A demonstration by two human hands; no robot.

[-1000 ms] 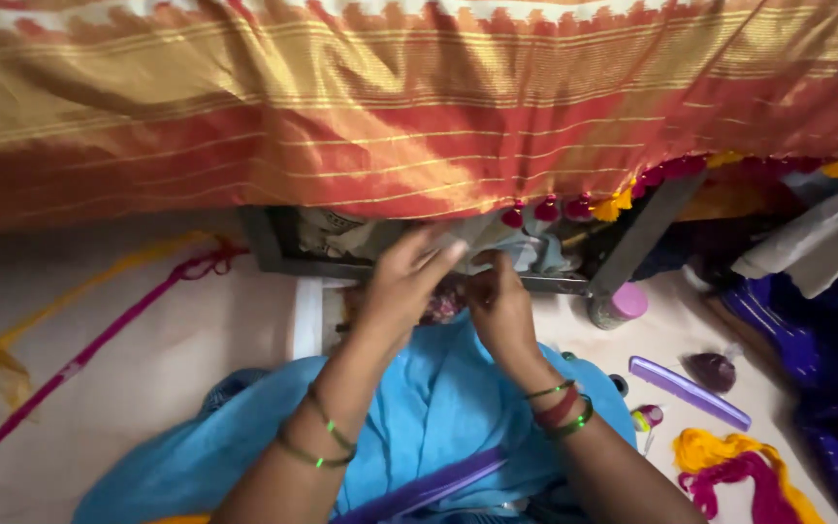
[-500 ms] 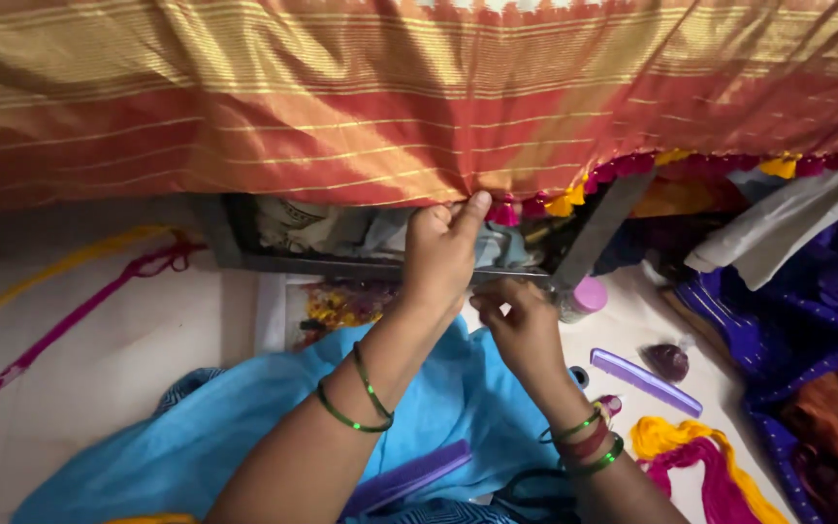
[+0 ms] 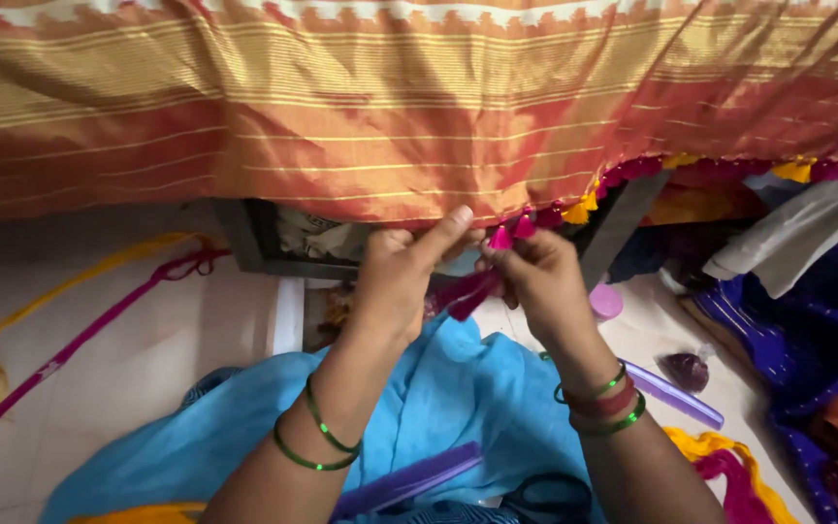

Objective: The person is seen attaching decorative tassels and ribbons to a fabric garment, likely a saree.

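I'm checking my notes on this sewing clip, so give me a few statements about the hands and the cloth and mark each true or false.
1. Both hands work at the lower edge of the striped orange cloth. True.
2. The left hand wears red bangles. False: its bangles are green.
3. Pink threads run between the hands. True.
4. The right hand rests flat on the floor. False: it is raised at the cloth's edge, by the tassels.
5. Blue cloth lies below the hands. True.

Home textile workspace, floor-level. Orange-gold sari (image 3: 390,116) draped over a dark frame (image 3: 254,247) far side, pale tiled floor (image 3: 128,330), loose threads (image 3: 80,320) left, piled fabrics (image 3: 807,320) right, purple comb (image 3: 676,393) and thread scraps (image 3: 729,475) near right.
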